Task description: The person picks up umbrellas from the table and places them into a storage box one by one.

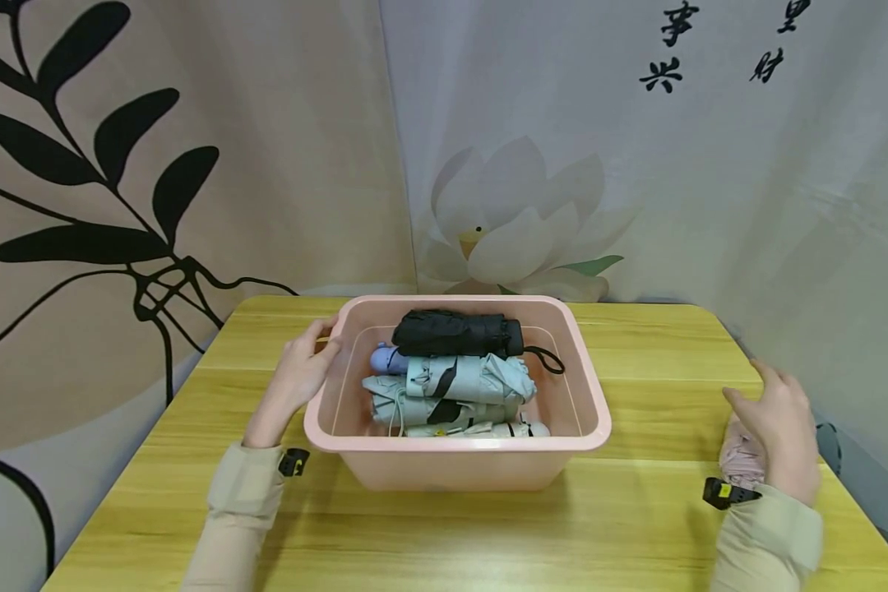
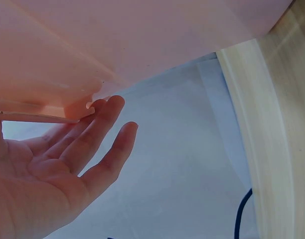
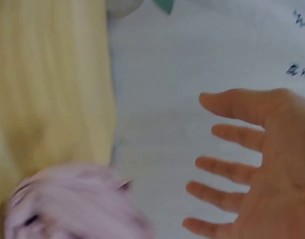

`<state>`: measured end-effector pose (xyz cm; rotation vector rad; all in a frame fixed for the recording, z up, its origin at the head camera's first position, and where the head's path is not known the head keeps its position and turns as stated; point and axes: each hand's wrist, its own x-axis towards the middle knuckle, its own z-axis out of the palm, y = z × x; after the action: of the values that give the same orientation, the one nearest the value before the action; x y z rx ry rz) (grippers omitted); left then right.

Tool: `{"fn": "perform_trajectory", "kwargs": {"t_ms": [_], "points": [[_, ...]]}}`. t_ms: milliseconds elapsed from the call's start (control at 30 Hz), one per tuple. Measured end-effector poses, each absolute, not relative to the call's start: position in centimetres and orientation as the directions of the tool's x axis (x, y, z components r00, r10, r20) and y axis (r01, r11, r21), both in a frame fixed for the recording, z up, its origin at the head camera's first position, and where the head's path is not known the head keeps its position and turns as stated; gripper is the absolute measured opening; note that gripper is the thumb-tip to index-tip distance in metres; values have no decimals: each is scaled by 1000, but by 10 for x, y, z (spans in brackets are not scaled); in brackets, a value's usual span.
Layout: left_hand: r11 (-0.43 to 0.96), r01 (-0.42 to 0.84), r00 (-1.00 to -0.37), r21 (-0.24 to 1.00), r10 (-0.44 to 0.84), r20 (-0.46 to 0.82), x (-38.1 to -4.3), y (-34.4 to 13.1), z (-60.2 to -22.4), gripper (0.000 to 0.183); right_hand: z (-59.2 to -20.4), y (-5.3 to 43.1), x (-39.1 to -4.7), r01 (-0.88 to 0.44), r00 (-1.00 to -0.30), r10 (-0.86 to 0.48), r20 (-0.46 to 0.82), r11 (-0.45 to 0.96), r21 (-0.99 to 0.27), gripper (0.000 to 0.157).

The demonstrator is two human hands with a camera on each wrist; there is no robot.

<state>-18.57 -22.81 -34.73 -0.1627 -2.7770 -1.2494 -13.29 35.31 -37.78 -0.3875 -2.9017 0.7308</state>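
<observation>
My left hand [image 1: 303,372] holds the left rim of a pink plastic basin [image 1: 451,470], thumb at the rim and fingers beneath it in the left wrist view. Inside lie several folded umbrellas: a black umbrella [image 1: 455,334] with a wrist loop at the back, a blue one [image 1: 389,360] partly covered, light blue ones [image 1: 481,378] in the middle, and a white one [image 1: 481,431] half hidden by the front rim. On the right, my right hand [image 1: 780,423] hovers with spread fingers over a pink folded umbrella [image 3: 77,201], holding nothing. The hand partly covers that umbrella in the head view.
The wooden table [image 1: 636,526] carries the basin near its back edge. Behind it hangs a printed curtain [image 1: 326,164] with leaves, a lotus and characters. Past the right edge a grey surface [image 1: 873,485] shows, with a dark cord.
</observation>
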Motion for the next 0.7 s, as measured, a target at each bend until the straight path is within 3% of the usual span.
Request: {"fn": "perform_trajectory", "kwargs": {"t_ms": [300,700], "points": [[655,132,-990,744,57,126,-187,-229,-348,49,-408,377,-124,412,-911,352,-215,788,-458,90],[661,119,-992,741,52,112,-186,-228,-347,49,-421,381,-127,460,-881,333,-337,769,-443,102]]}}
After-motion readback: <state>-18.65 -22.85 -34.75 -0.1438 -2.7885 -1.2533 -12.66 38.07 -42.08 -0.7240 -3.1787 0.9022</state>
